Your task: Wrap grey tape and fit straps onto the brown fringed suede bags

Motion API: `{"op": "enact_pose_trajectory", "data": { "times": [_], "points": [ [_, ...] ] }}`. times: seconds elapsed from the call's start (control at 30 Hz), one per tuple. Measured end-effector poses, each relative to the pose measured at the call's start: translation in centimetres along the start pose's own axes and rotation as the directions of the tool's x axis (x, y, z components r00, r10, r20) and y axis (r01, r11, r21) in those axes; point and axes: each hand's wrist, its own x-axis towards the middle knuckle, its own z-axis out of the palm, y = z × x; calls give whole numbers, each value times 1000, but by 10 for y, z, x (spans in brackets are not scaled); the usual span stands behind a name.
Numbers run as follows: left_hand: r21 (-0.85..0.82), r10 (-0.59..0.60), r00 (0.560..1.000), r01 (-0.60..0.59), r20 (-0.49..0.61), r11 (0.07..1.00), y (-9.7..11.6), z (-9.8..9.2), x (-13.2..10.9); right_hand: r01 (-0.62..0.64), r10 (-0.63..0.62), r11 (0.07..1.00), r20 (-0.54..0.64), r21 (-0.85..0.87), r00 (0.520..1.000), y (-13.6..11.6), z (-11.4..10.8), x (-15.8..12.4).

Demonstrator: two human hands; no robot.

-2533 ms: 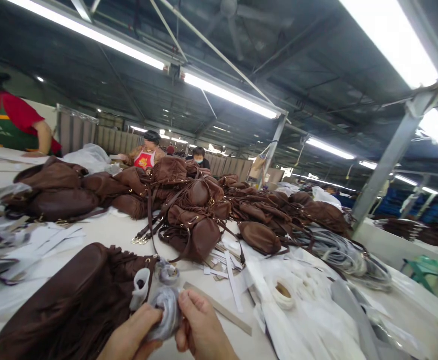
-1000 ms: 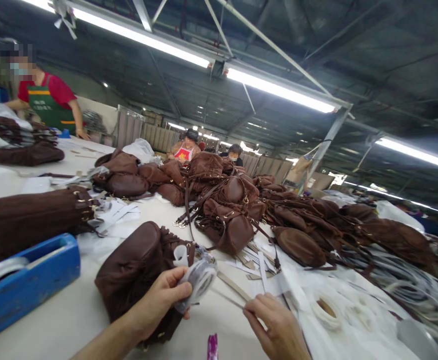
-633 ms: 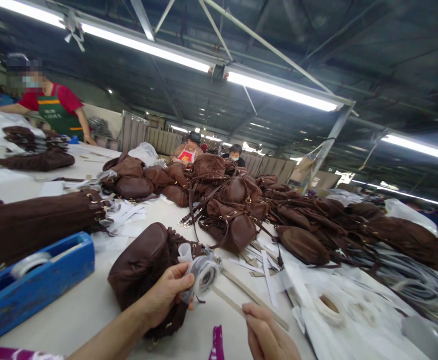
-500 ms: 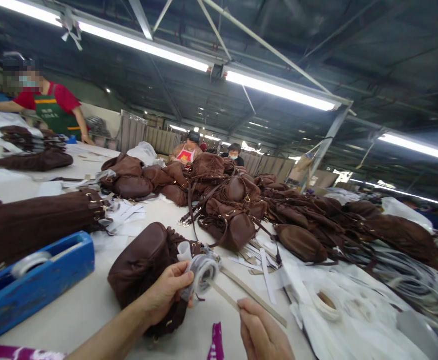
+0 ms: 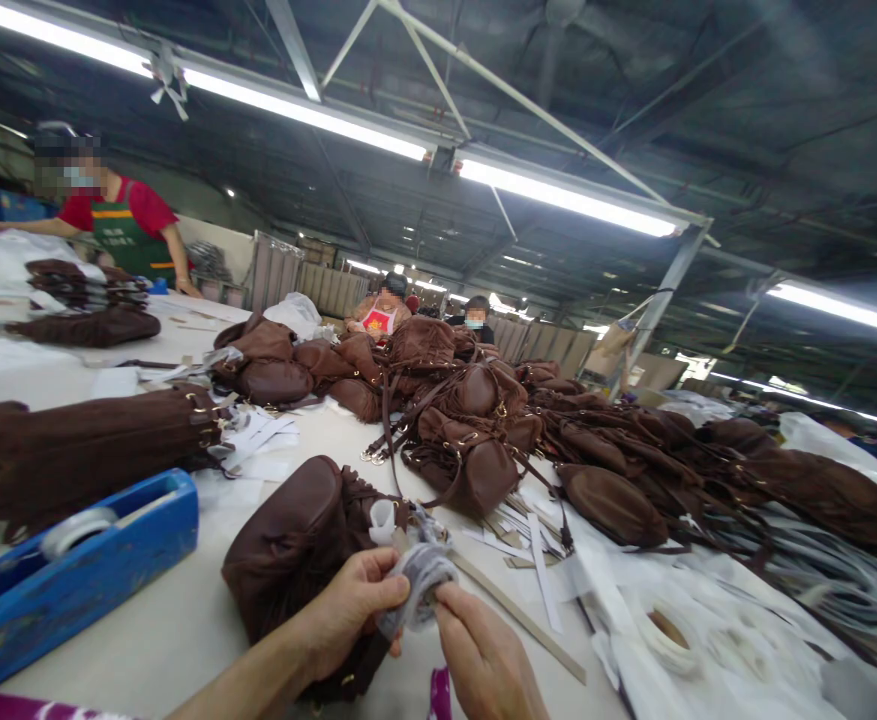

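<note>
Above a pale table (image 5: 209, 600), the left hand (image 5: 355, 605) is grasping a coil (image 5: 424, 590) between thumb and fingers, while the right hand (image 5: 487, 650) is touching the coil's right edge with bent fingers; whether these are gripping it, one cannot tell. The coil is sitting in front of the right end of a brown bag (image 5: 288, 535).

Pale lettering, too small to read, is crossing a co-worker's green apron (image 5: 123, 235); another co-worker is wearing a red bib (image 5: 378, 322) with a yellow motif. At the lower left, a purple strip (image 5: 33, 708) is showing white marks that cannot be made out.

The coil is looking grey, filmy and round. The bag is showing a smooth, rounded base and fringed sides. Farther back, a heap (image 5: 475, 390) of similar bags is spreading, with straps and gold-coloured rings. A scuffed blue dispenser (image 5: 130, 575) is holding a roll of tape (image 5: 97, 520). A flat strip (image 5: 520, 615) is lying just right of the coil, and white sheeting (image 5: 753, 690) is covering the table's right side. Overhead, tube lights (image 5: 569, 195) are glowing beneath a dark roof.
</note>
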Motion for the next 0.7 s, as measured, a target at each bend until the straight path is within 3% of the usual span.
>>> {"op": "enact_pose_trajectory", "data": {
  "times": [0.13,0.3,0.43,0.57,0.7],
  "points": [
    [88,6,999,-3,-38,996,2,5,-2,64,-77,993,129,102,989,-1,-9,3],
    [327,29,999,-39,33,944,4,10,-4,-73,61,987,87,144,994,-4,-20,5],
    [542,191,976,-215,102,812,5,14,-8,-152,148,981,45,116,988,-11,-19,9],
    [719,205,962,-272,182,640,5,18,-13,-346,336,916,85,204,938,-15,-18,12],
    [783,235,946,-318,223,534,6,20,-17,-432,400,831,164,350,902,-16,-16,12]
  ]
}}
